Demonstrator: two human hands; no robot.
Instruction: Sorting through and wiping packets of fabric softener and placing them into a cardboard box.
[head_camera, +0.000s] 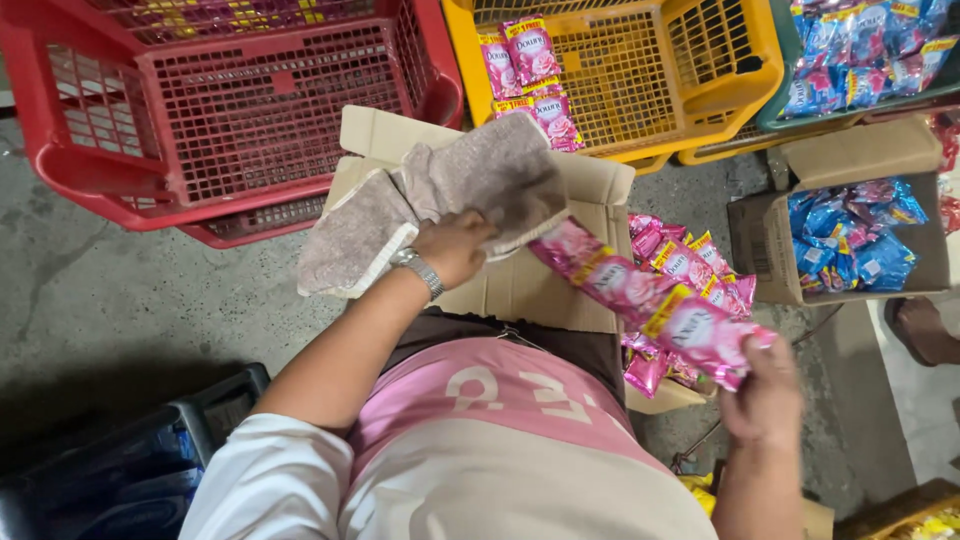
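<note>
Grey concrete floor (120, 300) lying under crates | left hand (455, 245) clenching cloth (440, 200) | right hand (765, 395) gripping pink sachet strip (650, 300) | fingers seemingly partly hidden

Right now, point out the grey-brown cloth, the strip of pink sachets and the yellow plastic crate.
grey-brown cloth (480, 175), head view, middle fold.
strip of pink sachets (640, 295), head view, middle sachet.
yellow plastic crate (720, 60), head view, right wall.

This looks like a storeroom or the back of a shop. Big plastic baskets, a red one (250, 110) and a yellow one (640, 70), sit on a grey concrete floor (110, 300). Cardboard boxes (850, 210) hold many small pink packets (690, 265) and blue packets (850, 235).
</note>
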